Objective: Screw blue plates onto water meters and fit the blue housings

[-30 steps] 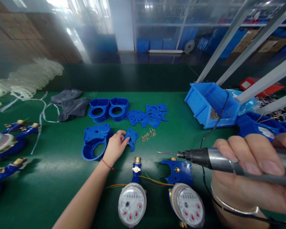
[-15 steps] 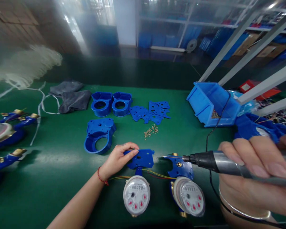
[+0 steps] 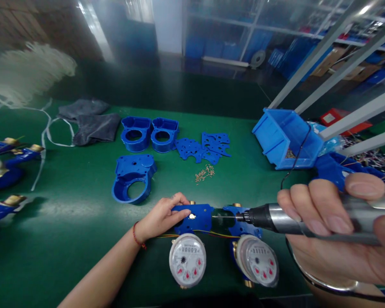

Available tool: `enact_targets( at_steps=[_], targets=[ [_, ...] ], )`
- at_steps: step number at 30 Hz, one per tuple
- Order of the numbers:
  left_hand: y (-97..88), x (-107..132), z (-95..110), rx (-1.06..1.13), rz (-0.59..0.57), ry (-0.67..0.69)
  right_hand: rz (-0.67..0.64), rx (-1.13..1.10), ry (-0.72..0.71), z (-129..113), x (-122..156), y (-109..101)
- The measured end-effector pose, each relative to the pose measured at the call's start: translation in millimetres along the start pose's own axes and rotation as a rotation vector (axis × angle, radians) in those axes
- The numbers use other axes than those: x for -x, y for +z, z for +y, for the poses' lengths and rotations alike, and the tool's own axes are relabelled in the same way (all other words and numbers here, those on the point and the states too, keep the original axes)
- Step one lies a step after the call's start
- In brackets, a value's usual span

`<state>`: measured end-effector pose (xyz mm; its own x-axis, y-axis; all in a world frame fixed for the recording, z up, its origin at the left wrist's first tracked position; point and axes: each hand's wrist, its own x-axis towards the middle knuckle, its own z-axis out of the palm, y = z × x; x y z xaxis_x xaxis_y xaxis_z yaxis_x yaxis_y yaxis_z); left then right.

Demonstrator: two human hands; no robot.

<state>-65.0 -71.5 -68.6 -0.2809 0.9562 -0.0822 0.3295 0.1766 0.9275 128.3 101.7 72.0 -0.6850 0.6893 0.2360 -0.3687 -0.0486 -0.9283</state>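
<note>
My left hand (image 3: 167, 216) pinches the left edge of a blue plastic plate (image 3: 200, 218), thumb on top. A brass fitting shows through the plate's hole. Below it lies a water meter (image 3: 188, 261) with a white dial, and coloured wires run out beside the plate. My right hand (image 3: 330, 218) is wrapped around a grey and black electric screwdriver (image 3: 279, 217). Its thin bit points left, with the tip close to the plate's right edge. Under the screwdriver's nose is a second blue plate (image 3: 239, 229) above another water meter (image 3: 258, 261).
A pile of small screws (image 3: 205, 173) lies beyond my left hand. Behind it are flat blue plates (image 3: 215, 143) and blue housings (image 3: 134, 179). A blue bin (image 3: 272, 141) holds screws at the right, near slanted metal posts. Brass-ended meters (image 3: 6, 205) stand at left.
The blue plate in my left hand has come down over the left meter's body, and the brass fitting now shows in its hole. The screwdriver has moved left toward it.
</note>
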Motion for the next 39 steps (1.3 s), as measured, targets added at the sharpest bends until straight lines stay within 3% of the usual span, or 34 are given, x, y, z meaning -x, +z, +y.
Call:
enact_targets(
  at_steps=[3,7,19,31,39],
  targets=[
    [0.3,0,-3,0.033,-0.013,-0.008,-0.164,-0.001,-0.007,2,-4,15],
    [1.9,2,-5,0.080,-0.017,-0.025,-0.246,0.075,0.015,6,-5,30],
    [5.3,-7,-18,0.159,-0.039,0.004,-0.299,0.184,0.005,13,-3,42],
    [2.8,-6,-18,0.101,-0.069,0.074,-0.300,0.191,0.034,17,-1,48],
    [0.2,-8,-16,0.080,-0.095,0.098,-0.385,0.210,-0.004,25,-1,58]
  ],
)
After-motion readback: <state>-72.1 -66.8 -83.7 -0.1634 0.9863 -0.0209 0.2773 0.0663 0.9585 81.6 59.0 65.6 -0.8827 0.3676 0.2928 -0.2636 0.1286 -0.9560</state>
